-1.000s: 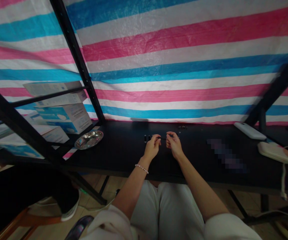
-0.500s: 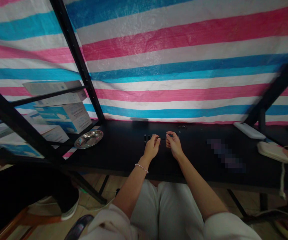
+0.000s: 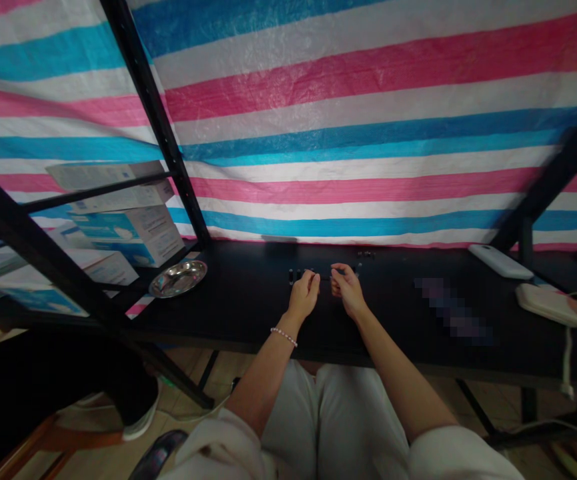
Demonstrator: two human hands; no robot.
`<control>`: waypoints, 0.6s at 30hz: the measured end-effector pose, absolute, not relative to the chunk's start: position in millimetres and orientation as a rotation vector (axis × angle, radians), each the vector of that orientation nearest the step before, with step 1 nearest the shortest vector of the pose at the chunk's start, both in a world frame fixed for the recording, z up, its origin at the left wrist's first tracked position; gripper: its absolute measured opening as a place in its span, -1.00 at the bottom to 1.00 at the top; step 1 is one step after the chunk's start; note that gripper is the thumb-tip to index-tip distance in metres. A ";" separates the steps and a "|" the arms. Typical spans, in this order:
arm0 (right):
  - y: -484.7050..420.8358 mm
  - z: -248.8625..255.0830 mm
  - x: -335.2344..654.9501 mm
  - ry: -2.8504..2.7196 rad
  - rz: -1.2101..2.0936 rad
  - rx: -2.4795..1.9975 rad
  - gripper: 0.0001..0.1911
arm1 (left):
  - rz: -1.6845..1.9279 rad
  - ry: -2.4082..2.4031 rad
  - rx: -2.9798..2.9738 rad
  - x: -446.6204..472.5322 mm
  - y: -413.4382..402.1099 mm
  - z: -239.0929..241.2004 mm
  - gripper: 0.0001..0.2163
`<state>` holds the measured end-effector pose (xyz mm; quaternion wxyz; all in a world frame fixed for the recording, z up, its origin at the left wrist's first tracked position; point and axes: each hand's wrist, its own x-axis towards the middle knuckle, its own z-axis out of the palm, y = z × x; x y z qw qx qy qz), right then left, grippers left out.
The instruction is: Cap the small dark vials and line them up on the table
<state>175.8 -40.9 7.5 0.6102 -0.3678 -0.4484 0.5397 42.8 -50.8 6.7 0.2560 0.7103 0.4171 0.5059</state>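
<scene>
Over the black tabletop [image 3: 248, 313], my left hand [image 3: 305, 292] and my right hand [image 3: 348, 289] face each other with a small gap between them. Both are closed in a pinch. A thin dark piece [image 3: 325, 277] seems to span the gap, too small and dark to name. Just left of my left hand stand small black cylinders with pale tops [image 3: 291, 275]. Another small dark cylinder [image 3: 359, 269] is beside my right hand. Behind that hand lie several tiny shiny bits [image 3: 367, 253].
A round metal dish [image 3: 178, 279] sits at the left, by stacked boxes [image 3: 138, 233] and a black frame post [image 3: 161, 127]. At the right are a white oblong object [image 3: 500, 261], a cream case [image 3: 549, 304] with a cable, and a blurred-out patch. A striped sheet [image 3: 348, 153] hangs behind.
My hands have barely moved; the fingers of both shift slightly. The other things stay where they were.
</scene>
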 end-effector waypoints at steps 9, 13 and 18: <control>-41.8 6.2 175.9 -1.051 1.292 -0.857 -0.61 | 1.415 1.167 1.826 42.5 -47.0 7.0 -0.66; -42.5 5.6 175.3 -1.107 1.323 -0.851 -0.63 | 1.444 1.161 1.769 42.8 -44.9 6.4 -0.69; -42.5 3.5 174.3 -1.219 1.273 -0.913 -0.61 | 1.471 1.116 1.720 44.2 -42.0 3.0 -0.74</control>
